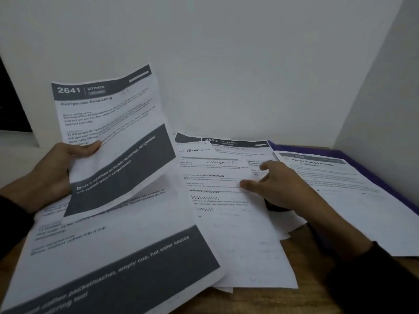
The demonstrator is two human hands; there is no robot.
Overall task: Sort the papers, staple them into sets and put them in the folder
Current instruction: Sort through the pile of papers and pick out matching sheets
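From the head view, the left hand [53,175] holds up a thin white printed sheet headed "2641 Kitchen" [111,137] above the table's left side, thumb and fingers [87,148] clamped on its left edge. It bows along a crease: light, limp, easily creased, best taken at an edge. The right hand [274,184] rests on a white form sheet marked "2692" [229,200] mid-table, fingers loosely apart, gripping nothing. A purple folder [340,152] lies under papers at the far right corner.
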